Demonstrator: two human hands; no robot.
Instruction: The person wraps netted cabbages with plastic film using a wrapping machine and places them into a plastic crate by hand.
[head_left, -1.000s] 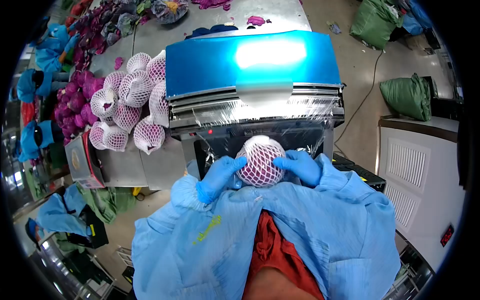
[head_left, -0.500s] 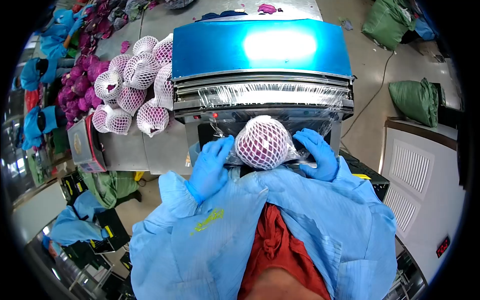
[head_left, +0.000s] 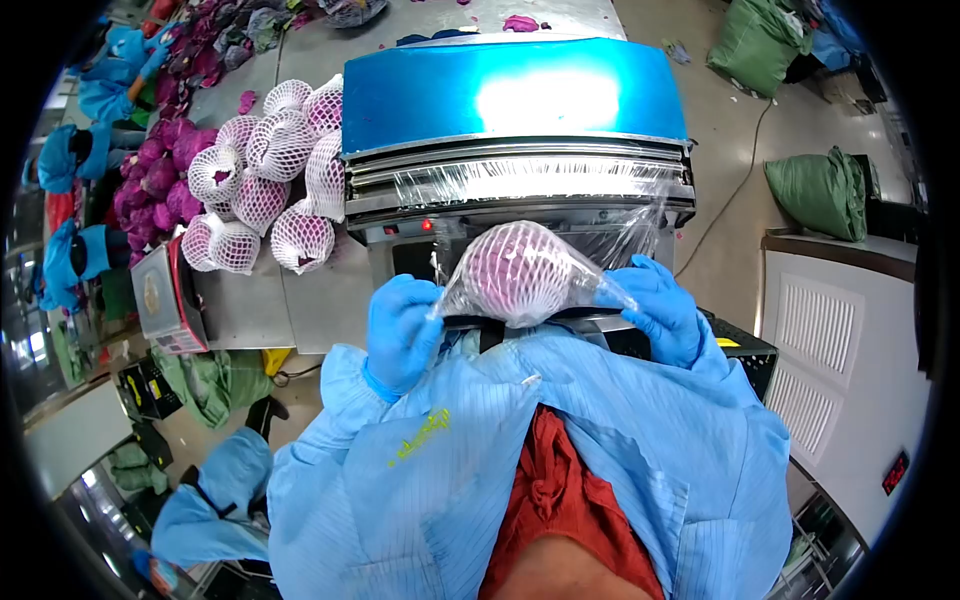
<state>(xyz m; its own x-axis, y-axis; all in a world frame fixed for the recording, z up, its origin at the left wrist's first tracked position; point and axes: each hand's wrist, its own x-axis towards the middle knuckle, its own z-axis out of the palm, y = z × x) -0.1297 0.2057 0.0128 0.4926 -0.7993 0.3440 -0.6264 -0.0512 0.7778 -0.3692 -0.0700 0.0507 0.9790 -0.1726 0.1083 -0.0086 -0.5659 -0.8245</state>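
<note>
A red cabbage [head_left: 515,268] in a white foam net rests in front of me at the near side of a film-wrapping machine [head_left: 415,108]. Transparent plastic film [head_left: 592,285] covers it and stretches out to both sides. My left hand [head_left: 402,330], in a blue glove, pinches the film at the left of the cabbage. On the other side, my right hand [head_left: 662,315], gloved too, grips the film's right end. More film runs from the cabbage up toward the machine's roller slot. The fingertips are partly hidden by film and glove.
Several netted cabbages [head_left: 262,190] lie on the metal table [head_left: 245,315] to the left, with bare red cabbages [head_left: 150,185] behind them. A red-edged scale [head_left: 165,295] stands at the table's corner. Green sacks [head_left: 820,195] sit on the right. People in blue work nearby at left.
Both hands have closed on the film and pulled it outward, so it now lies taut over the cabbage. At lower left, a person in blue has shifted nearer.
</note>
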